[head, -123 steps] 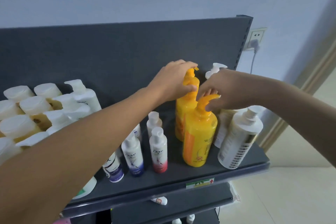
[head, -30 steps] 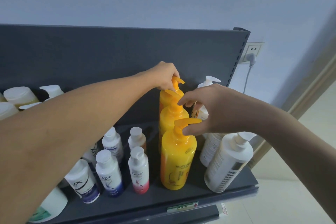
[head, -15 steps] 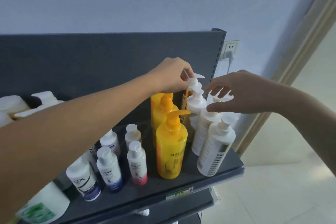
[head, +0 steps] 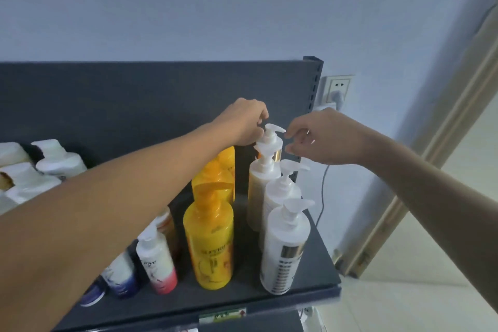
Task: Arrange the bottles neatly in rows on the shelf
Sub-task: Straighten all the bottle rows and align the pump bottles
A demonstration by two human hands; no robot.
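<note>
Rear white bottle (head: 269,141) is standing near the shelf (head: 322,267) right edge; left hand (head: 242,124) is pinching its pump, right hand (head: 328,137) hovering released beside it.

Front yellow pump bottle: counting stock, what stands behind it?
A second yellow bottle, then a third yellow bottle, its pump covered by the left hand. Their lower parts are hidden.
</note>
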